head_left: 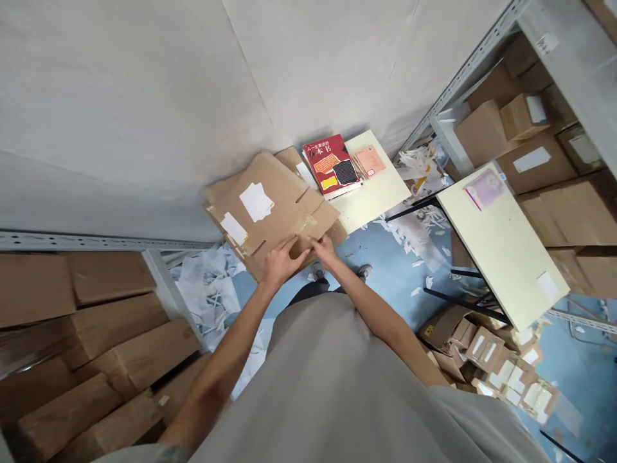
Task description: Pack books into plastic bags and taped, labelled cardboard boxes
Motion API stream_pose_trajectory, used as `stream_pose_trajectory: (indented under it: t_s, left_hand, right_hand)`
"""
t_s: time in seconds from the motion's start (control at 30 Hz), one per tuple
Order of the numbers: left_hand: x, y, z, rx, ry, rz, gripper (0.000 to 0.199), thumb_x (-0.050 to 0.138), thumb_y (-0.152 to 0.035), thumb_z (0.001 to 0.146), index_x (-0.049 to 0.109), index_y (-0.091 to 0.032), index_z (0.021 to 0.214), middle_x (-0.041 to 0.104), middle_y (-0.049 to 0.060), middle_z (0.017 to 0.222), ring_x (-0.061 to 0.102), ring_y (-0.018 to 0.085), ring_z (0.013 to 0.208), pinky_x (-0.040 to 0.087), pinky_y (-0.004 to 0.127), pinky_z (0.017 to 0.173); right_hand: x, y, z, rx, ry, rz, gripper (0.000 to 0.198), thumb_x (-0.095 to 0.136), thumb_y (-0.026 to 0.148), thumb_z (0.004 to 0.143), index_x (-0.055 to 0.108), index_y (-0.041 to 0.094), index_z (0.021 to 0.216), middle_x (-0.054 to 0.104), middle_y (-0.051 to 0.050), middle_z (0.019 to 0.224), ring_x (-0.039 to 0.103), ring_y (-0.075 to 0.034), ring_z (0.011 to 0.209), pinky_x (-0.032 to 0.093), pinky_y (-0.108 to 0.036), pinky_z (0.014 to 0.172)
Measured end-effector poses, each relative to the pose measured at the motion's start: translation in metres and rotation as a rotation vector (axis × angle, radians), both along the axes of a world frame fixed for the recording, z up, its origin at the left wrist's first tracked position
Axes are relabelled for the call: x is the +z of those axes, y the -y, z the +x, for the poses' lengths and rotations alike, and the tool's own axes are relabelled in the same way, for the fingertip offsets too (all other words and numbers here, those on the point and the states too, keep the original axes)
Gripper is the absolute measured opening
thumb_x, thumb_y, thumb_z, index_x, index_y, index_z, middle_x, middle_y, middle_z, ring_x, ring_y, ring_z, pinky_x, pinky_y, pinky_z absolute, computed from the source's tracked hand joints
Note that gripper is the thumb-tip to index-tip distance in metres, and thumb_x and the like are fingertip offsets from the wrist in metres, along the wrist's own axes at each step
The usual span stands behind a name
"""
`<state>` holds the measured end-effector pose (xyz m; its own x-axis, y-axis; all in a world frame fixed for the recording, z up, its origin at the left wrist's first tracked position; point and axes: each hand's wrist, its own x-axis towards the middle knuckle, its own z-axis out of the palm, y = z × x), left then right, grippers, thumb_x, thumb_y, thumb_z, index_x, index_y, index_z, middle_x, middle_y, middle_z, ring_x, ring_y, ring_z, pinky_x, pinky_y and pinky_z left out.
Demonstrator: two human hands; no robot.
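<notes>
A flattened cardboard box (282, 186) with white labels lies on top of other flat cardboard against the wall. My left hand (281, 262) rests on its near part, fingers stretched out and thumb reaching toward the right hand. Close beside it, my right hand (324, 253) has thumb and fingers closed at the near edge of the cardboard; exactly what lies between the fingertips is hard to see. A strip of clear tape (305, 225) shows on the cardboard just beyond both hands. To the right of the box sits a stack of books with a red cover (332, 161).
Orange booklets (370, 161) lie on the cream table (376, 200). A second cream table (506, 244) holds a purple book (486, 188). Shelves of cardboard boxes stand left (130, 350) and right (573, 212). Paper scraps (207, 276) and small boxes (486, 350) cover parts of the blue floor.
</notes>
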<state>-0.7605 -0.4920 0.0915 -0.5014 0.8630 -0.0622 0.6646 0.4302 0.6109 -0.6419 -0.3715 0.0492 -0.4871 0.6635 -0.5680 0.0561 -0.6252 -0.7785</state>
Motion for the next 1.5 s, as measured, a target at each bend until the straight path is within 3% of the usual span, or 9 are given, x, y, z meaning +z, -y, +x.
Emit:
stream_pose_trajectory:
  t_s: [0.17,0.27,0.37,0.47,0.57,0.8,1.17,1.33,1.5]
  left_hand:
    - [0.032,-0.009,-0.017,0.109,0.05,0.25,0.064,0.069,-0.06,0.108,0.065,-0.021,0.159,0.061,0.018,0.172,0.056,0.037,0.162,0.041,0.059,0.14]
    - [0.045,-0.027,-0.036,0.176,0.048,0.356,0.076,0.074,-0.057,0.107,0.052,-0.021,0.17,0.042,0.019,0.185,0.033,0.039,0.176,0.024,0.063,0.147]
    - [0.05,-0.061,-0.05,0.182,0.112,0.429,0.087,0.075,-0.057,0.107,0.039,-0.024,0.178,0.034,0.019,0.189,0.021,0.038,0.181,0.019,0.062,0.148]
    - [0.047,-0.108,-0.049,0.104,0.261,0.477,0.09,0.077,-0.062,0.104,0.04,-0.024,0.177,0.04,0.02,0.185,0.028,0.038,0.179,0.023,0.06,0.147]
    - [0.042,-0.159,-0.029,-0.035,0.438,0.484,0.09,0.083,-0.067,0.098,0.051,-0.022,0.17,0.058,0.021,0.172,0.053,0.037,0.166,0.038,0.059,0.141]
    - [0.036,-0.259,0.085,-0.261,0.618,0.424,0.067,0.086,-0.068,0.089,0.07,-0.019,0.132,0.082,0.015,0.132,0.079,0.032,0.128,0.058,0.054,0.124]
    - [0.04,-0.401,0.327,-0.47,0.728,0.312,0.046,0.081,-0.052,0.092,0.065,-0.022,0.122,0.082,0.013,0.123,0.078,0.032,0.127,0.06,0.054,0.121]
    - [0.039,-0.444,0.404,-0.567,0.689,0.209,0.049,0.076,-0.048,0.093,0.063,-0.022,0.133,0.081,0.015,0.135,0.074,0.034,0.137,0.057,0.053,0.124]
    - [0.022,-0.493,0.456,-0.632,0.638,0.129,0.042,0.075,-0.049,0.093,0.067,-0.023,0.126,0.082,0.012,0.124,0.077,0.033,0.129,0.061,0.052,0.119]
  right_hand:
    - [0.029,-0.048,0.045,0.019,-0.018,0.149,0.054,0.089,0.061,0.083,0.07,0.026,0.12,0.086,-0.008,0.125,0.079,-0.03,0.115,0.068,-0.042,0.095]
    - [0.059,-0.087,0.102,0.068,0.019,0.294,0.069,0.091,0.073,0.079,0.074,0.025,0.125,0.086,-0.01,0.129,0.078,-0.033,0.121,0.067,-0.045,0.102]
    - [0.087,-0.116,0.17,0.016,0.016,0.413,0.076,0.088,0.079,0.081,0.075,0.027,0.135,0.085,-0.01,0.135,0.077,-0.035,0.129,0.065,-0.049,0.111]
    - [0.105,-0.13,0.24,-0.057,0.082,0.5,0.079,0.086,0.082,0.083,0.075,0.027,0.137,0.084,-0.012,0.137,0.077,-0.035,0.132,0.063,-0.051,0.115]
    - [0.11,-0.137,0.306,-0.114,0.17,0.541,0.077,0.086,0.084,0.082,0.078,0.028,0.134,0.085,-0.011,0.138,0.078,-0.034,0.129,0.065,-0.05,0.114]
    - [0.093,-0.159,0.447,-0.328,0.164,0.596,0.073,0.086,0.08,0.086,0.077,0.025,0.134,0.084,-0.014,0.139,0.078,-0.033,0.131,0.06,-0.053,0.121]
    - [0.094,-0.2,0.683,-0.596,0.329,0.633,0.07,0.086,0.079,0.085,0.076,0.028,0.13,0.085,-0.012,0.131,0.073,-0.033,0.137,0.056,-0.052,0.125]
    - [0.085,-0.207,0.751,-0.696,0.421,0.587,0.069,0.087,0.078,0.083,0.075,0.025,0.125,0.086,-0.015,0.128,0.078,-0.035,0.127,0.061,-0.057,0.118]
    - [0.08,-0.214,0.786,-0.817,0.504,0.543,0.059,0.088,0.072,0.085,0.074,0.023,0.116,0.086,-0.018,0.125,0.079,-0.037,0.125,0.061,-0.06,0.117]
